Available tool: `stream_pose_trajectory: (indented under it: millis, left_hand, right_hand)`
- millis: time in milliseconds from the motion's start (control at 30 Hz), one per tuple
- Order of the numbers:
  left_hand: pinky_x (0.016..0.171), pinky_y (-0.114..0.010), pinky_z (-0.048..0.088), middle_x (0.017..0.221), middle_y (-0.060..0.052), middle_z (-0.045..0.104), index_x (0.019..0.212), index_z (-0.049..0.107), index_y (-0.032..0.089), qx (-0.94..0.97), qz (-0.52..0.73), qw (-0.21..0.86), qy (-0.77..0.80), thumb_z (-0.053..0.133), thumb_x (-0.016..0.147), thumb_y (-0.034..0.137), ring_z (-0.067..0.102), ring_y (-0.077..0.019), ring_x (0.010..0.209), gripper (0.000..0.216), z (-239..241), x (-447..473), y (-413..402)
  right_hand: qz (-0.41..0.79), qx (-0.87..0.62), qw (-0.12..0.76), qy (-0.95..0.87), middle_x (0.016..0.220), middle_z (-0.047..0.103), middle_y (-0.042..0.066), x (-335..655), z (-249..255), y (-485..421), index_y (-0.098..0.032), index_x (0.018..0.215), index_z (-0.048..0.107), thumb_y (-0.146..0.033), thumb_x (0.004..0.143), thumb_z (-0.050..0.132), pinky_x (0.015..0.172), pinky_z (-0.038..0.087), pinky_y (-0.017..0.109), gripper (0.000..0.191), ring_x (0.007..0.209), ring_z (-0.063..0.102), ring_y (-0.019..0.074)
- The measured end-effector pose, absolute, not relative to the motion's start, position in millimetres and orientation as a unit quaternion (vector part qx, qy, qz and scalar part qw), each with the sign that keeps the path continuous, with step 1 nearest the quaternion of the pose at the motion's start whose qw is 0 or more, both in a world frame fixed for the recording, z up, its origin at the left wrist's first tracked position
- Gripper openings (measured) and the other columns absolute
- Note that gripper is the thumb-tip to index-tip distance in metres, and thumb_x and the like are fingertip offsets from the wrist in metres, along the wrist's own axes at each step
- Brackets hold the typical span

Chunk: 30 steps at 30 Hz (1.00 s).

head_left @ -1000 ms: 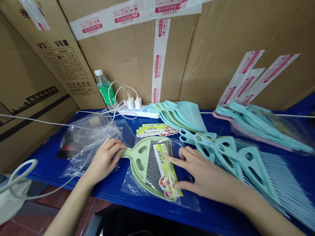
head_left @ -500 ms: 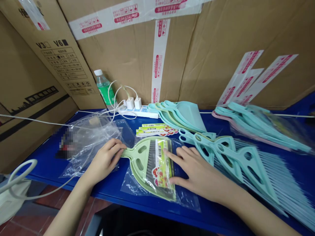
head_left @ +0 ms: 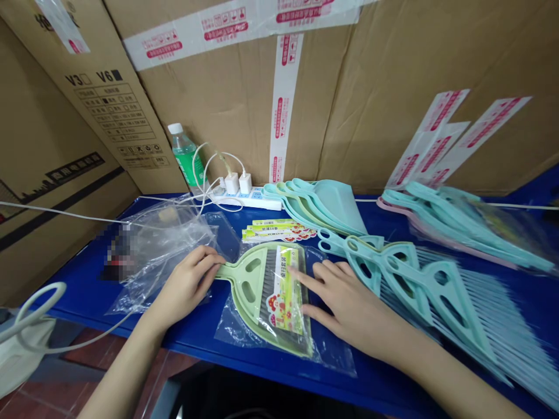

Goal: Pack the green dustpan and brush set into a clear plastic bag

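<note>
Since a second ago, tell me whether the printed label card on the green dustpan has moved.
Yes. The label card has slid left and straightened on the green dustpan, under the right hand.

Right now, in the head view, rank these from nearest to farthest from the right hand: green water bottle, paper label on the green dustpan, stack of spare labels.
1. Paper label: touching the right hand, on the green dustpan.
2. Stack of spare labels: farther back on the table, left of the hand.
3. Green water bottle: far left, by the cardboard boxes.
</note>
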<state>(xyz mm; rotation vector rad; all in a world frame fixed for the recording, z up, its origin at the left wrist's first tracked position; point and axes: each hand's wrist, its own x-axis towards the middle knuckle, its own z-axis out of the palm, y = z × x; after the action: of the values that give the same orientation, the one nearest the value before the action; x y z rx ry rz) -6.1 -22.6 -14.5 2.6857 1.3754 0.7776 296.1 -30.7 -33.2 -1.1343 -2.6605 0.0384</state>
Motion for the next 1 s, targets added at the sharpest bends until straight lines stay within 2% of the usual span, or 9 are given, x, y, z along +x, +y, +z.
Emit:
stream_pose_trajectory:
  millis: [233, 367, 467, 600, 800, 1000]
  left_hand:
    - [0.077, -0.028, 0.052, 0.095, -0.006, 0.059, 0.100, 0.059, 0.020, 0.860, 0.245, 0.020, 0.446, 0.036, 0.098, 0.021, 0.062, -0.0166, 0.086, 0.022, -13.3, -5.8, -23.4]
    - [0.077, -0.028, 0.052, 0.096, -0.006, 0.060, 0.100, 0.059, 0.020, 0.859, 0.244, 0.024, 0.450, 0.036, 0.098, 0.021, 0.062, -0.0168, 0.086, 0.023, -13.5, -6.1, -23.1]
    - [0.077, -0.028, 0.052, 0.096, -0.006, 0.060, 0.100, 0.060, 0.020, 0.858, 0.244, 0.026, 0.450, 0.036, 0.098, 0.022, 0.062, -0.0171, 0.086, 0.023, -13.9, -6.2, -22.7]
    - [0.079, -0.029, 0.051, 0.098, -0.007, 0.062, 0.101, 0.059, 0.020, 0.861, 0.243, 0.024, 0.447, 0.036, 0.098, 0.022, 0.062, -0.0175, 0.089, 0.023, -13.6, -5.8, -23.1]
    - [0.096, -0.041, 0.045, 0.117, -0.009, 0.064, 0.116, 0.056, 0.021, 0.879, 0.187, 0.060, 0.434, 0.042, 0.098, 0.030, 0.059, -0.0229, 0.107, 0.025, -12.4, -7.5, -25.5]
    - [0.094, -0.041, 0.044, 0.113, -0.009, 0.066, 0.117, 0.057, 0.023, 0.878, 0.187, 0.081, 0.433, 0.050, 0.095, 0.038, 0.059, -0.0247, 0.104, 0.027, -16.3, -11.7, -22.7]
  right_hand:
    - [0.025, -0.399, 0.145, -0.905, 0.089, 0.063, 0.010, 290.1, -32.5, -33.4, -0.018, 0.134, 0.055, -0.031, 0.091, 0.050, 0.074, 0.046, 0.044, 0.045, 0.083, 0.058, 0.0274]
    - [0.044, -0.400, 0.152, -0.903, 0.090, 0.064, 0.009, 292.0, -31.1, -32.5, -0.021, 0.135, 0.054, -0.034, 0.092, 0.050, 0.075, 0.047, 0.044, 0.045, 0.083, 0.060, 0.0265]
    - [0.034, -0.414, 0.161, -0.895, 0.092, 0.065, 0.009, 296.3, -27.4, -29.2, -0.020, 0.124, 0.061, -0.034, 0.094, 0.047, 0.077, 0.049, 0.045, 0.036, 0.086, 0.061, 0.0266]
    - [-0.008, -0.444, 0.164, -0.881, 0.096, 0.067, 0.012, 300.7, -25.6, -24.5, -0.018, 0.104, 0.067, -0.025, 0.094, 0.039, 0.077, 0.053, 0.044, 0.030, 0.089, 0.064, 0.0273]
    - [-0.055, -0.420, 0.147, -0.894, 0.130, 0.061, 0.016, 302.1, -43.8, -24.1, -0.012, 0.130, 0.056, -0.021, 0.092, 0.036, 0.095, 0.051, 0.046, 0.043, 0.119, 0.058, 0.0282]
    - [-0.070, -0.410, 0.128, -0.901, 0.128, 0.063, 0.018, 303.3, -54.5, -24.1, -0.009, 0.127, 0.060, -0.020, 0.092, 0.037, 0.097, 0.050, 0.046, 0.042, 0.117, 0.060, 0.0289]
